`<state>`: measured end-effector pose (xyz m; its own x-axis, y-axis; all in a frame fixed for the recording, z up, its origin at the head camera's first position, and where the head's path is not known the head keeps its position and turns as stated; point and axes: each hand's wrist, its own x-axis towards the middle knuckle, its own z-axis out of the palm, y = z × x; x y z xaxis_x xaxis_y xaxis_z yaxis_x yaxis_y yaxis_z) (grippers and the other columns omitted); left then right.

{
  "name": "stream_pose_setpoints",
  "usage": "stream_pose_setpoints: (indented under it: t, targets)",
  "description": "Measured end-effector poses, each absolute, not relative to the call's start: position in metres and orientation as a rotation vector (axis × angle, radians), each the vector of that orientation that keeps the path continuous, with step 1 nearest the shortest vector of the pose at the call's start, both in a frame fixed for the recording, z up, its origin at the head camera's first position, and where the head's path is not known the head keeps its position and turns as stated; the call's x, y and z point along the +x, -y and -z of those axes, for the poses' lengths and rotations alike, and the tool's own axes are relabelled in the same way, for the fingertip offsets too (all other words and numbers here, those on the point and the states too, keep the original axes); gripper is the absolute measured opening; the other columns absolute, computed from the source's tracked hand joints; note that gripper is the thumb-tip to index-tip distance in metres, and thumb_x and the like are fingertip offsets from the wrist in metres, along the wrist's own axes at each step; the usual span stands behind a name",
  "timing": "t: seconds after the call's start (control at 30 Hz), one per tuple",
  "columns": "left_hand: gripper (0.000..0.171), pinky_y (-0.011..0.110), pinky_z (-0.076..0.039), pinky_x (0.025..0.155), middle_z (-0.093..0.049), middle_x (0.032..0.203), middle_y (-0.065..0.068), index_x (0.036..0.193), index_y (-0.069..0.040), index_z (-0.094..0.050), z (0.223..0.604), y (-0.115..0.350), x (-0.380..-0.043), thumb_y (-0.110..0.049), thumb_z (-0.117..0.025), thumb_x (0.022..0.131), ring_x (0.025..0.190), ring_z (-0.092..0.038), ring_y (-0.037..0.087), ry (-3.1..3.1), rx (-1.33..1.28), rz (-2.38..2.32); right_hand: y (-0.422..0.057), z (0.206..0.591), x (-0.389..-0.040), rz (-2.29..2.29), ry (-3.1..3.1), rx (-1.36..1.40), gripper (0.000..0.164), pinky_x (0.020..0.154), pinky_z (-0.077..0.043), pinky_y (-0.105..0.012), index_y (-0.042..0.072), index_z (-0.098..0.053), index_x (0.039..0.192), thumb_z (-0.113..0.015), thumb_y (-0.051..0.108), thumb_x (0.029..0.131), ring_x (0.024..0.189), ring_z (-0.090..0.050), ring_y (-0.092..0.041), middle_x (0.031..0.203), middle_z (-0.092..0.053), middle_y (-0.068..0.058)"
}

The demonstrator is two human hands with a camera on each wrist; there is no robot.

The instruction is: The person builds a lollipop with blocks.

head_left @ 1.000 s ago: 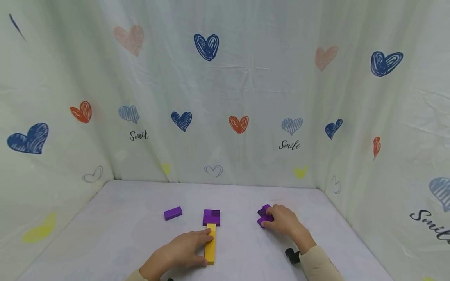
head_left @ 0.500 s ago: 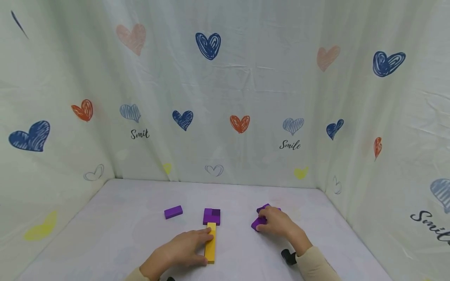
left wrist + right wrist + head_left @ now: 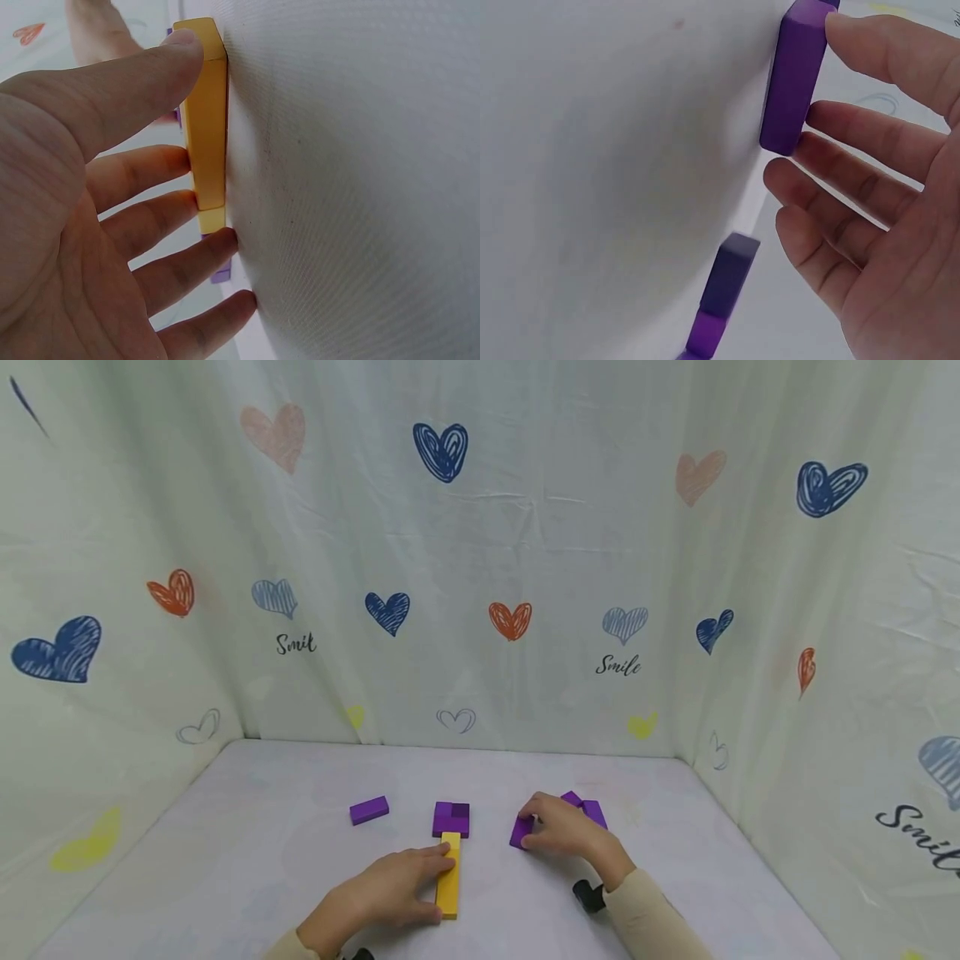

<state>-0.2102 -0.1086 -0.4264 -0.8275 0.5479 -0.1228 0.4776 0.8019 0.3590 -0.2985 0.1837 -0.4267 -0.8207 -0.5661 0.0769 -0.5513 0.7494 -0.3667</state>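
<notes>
My left hand lies along a row of yellow blocks at the middle of the table. Its thumb touches the near end of the long yellow block, and nearly straight fingers rest along it. A square of purple blocks adjoins the row's far end. To the right, my right hand pinches a purple block between thumb and fingers; the right wrist view shows this purple block at the table surface. Behind that hand are more purple blocks, partly hidden.
A single purple block lies left of the square. A dark block shows below the right fingers. A curtain with printed hearts surrounds the white table. A black device sits at the right wrist.
My right hand has drawn one purple block away from the right-hand group, leftwards toward the square. The left hand has stayed on the yellow blocks.
</notes>
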Motion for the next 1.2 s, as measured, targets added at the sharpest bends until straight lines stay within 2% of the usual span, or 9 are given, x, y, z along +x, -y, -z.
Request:
stream_pose_setpoints:
  t: [0.23,0.53,1.2]
  targets:
    - [0.064,0.048,-0.041,0.103,-0.046,0.144,-0.002,0.134,-0.024,-0.056,0.427,0.109,-0.211,-0.050,-0.073,0.079,0.129,-0.046,0.024,-2.770,0.779,-0.463,-0.164,0.428,-0.307,0.583,-2.872,-0.894,0.036,0.089,-0.050,-0.039,0.008,-0.066,0.116,-0.071,0.021,0.083,0.100,-0.057,-0.019,0.113,-0.058,-0.003]
    - [0.064,0.049,-0.041,0.103,-0.047,0.144,-0.002,0.134,-0.024,-0.056,0.427,0.109,-0.212,-0.051,-0.072,0.079,0.129,-0.047,0.025,-2.769,0.775,-0.459,-0.146,0.433,-0.320,0.618,-2.849,-0.765,0.037,0.096,-0.047,-0.043,0.017,-0.066,0.119,-0.071,0.022,0.083,0.105,-0.054,-0.019,0.113,-0.059,0.000]
    - [0.064,0.050,-0.042,0.102,-0.046,0.145,-0.001,0.134,-0.024,-0.056,0.426,0.109,-0.212,-0.051,-0.072,0.079,0.128,-0.047,0.026,-2.758,0.792,-0.471,-0.121,0.432,-0.333,0.663,-2.837,-0.728,0.036,0.098,-0.046,-0.043,0.017,-0.066,0.120,-0.070,0.021,0.085,0.115,-0.054,-0.023,0.121,-0.060,-0.001]
